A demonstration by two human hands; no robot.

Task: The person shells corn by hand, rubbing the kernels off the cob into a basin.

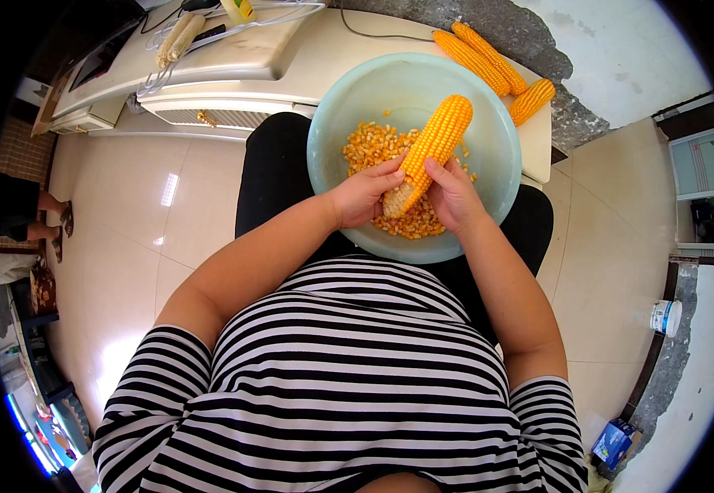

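Note:
Both my hands hold one ear of dried corn [435, 138] over a pale green plastic basin [332, 111] resting on my lap. My left hand [366, 191] grips the ear's lower left side, thumb on the kernels. On the lower right side, my right hand [455, 194] holds it with the thumb against the kernels. The ear's lower end is bare cob; yellow kernels cover the rest. Loose corn kernels [372, 145] lie in the basin, partly hidden beneath the ear and hands.
Several unshelled corn ears [471, 61] lie on the cream cabinet top [332, 37] beyond the basin. Stripped cobs [181, 40] and white wire hangers [270, 20] are at the upper left. Another person's legs [49, 215] show at the far left.

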